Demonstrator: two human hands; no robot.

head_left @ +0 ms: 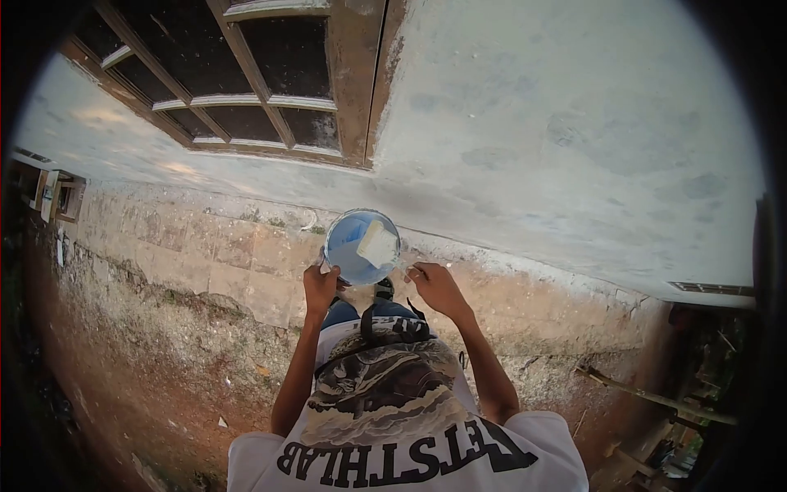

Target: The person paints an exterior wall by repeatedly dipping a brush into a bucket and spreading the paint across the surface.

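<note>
A round container [348, 261] with a bluish inside is held out in front of my body. My left hand [320, 287] grips its lower left rim, thumb over the edge. Inside it, toward the right, lies a whitish block-like piece [378, 244], perhaps a brush or roller head. My right hand [434, 287] is just right of the container, fingers curled and pinched near its rim; what they hold is too small to make out.
A pale, patchy wall [525, 139] rises ahead, with a brown-framed window [351, 82] at upper left. Below runs a worn paved ledge [229, 254] beside reddish dirt ground [188, 385]. A wooden pole [656, 397] lies at lower right.
</note>
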